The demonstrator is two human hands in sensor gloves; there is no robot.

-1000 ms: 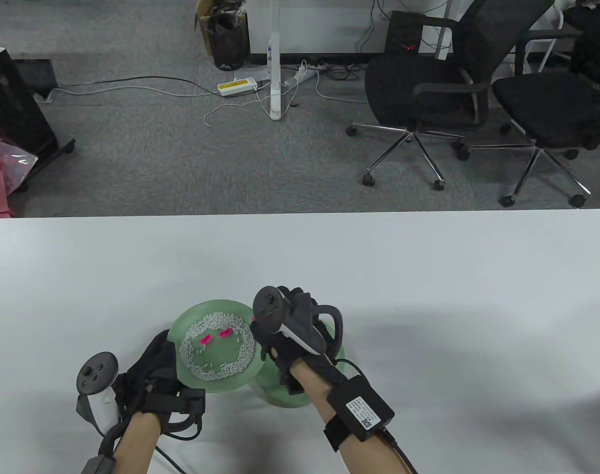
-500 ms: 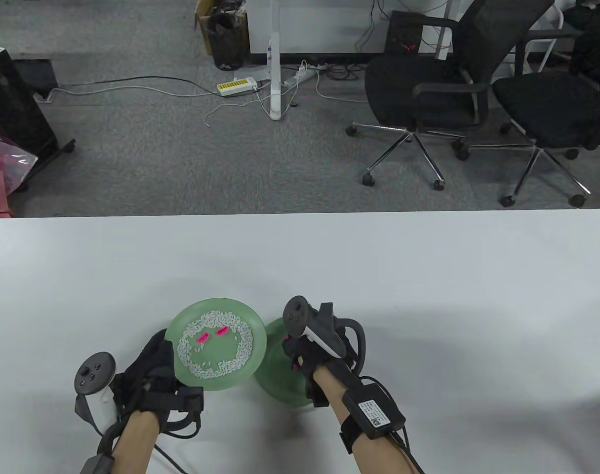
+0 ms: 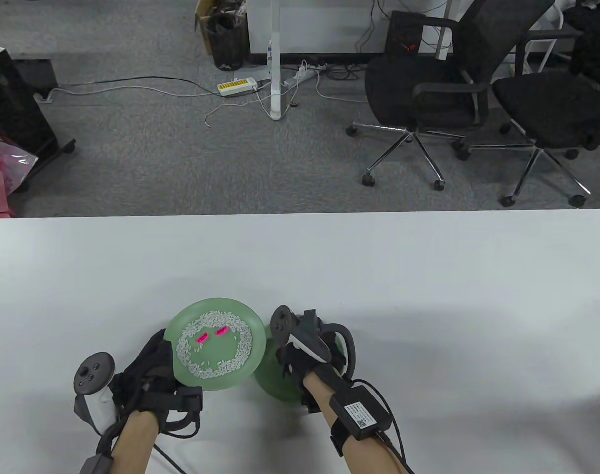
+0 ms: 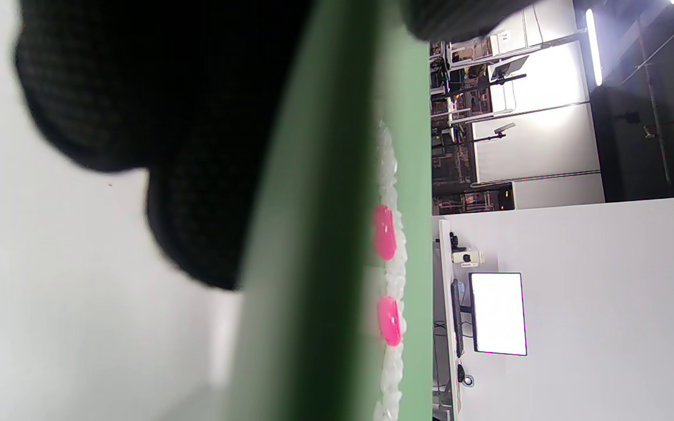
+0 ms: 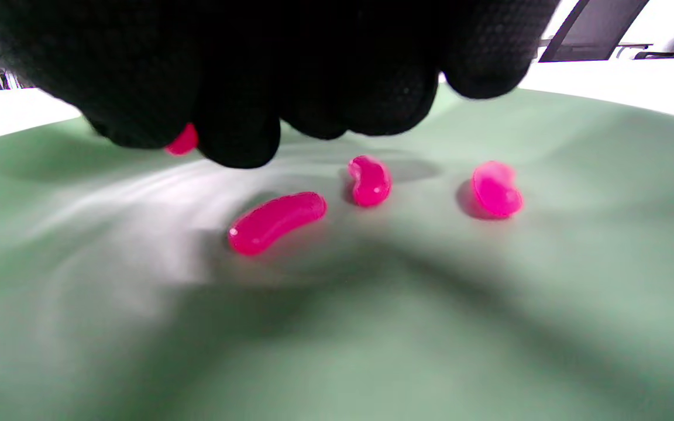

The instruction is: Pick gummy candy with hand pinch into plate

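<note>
The left hand point(image 3: 154, 375) grips the rim of a green plate point(image 3: 253, 321) holding a ring of rice point(image 3: 216, 364) and two pink gummy candies point(image 3: 202, 338), raised and tilted beside the right hand. The right hand point(image 3: 304, 353) hangs over a second green plate point(image 5: 489, 327), fingers point(image 5: 237, 137) curled and pinching one pink gummy point(image 5: 183, 141). Three more gummies point(image 5: 275, 221) lie on that plate just below its fingertips.

Two plates sit near the front edge of the bench point(image 3: 428, 276). Left plate point(image 3: 253, 363) is raised, its right rim overlapping the right plate point(image 3: 272, 385), which lies flat. Left hand point(image 3: 154, 377) at the left plate's near-left rim. Two candies point(image 3: 202, 338) inside a rice ring point(image 3: 211, 368) on the left plate. Right hand point(image 3: 307, 353) over the right plate; three loose candies point(image 5: 275, 221) below its fingers point(image 5: 237, 140), a fourth candy point(image 5: 183, 142) between the fingertips.
</note>
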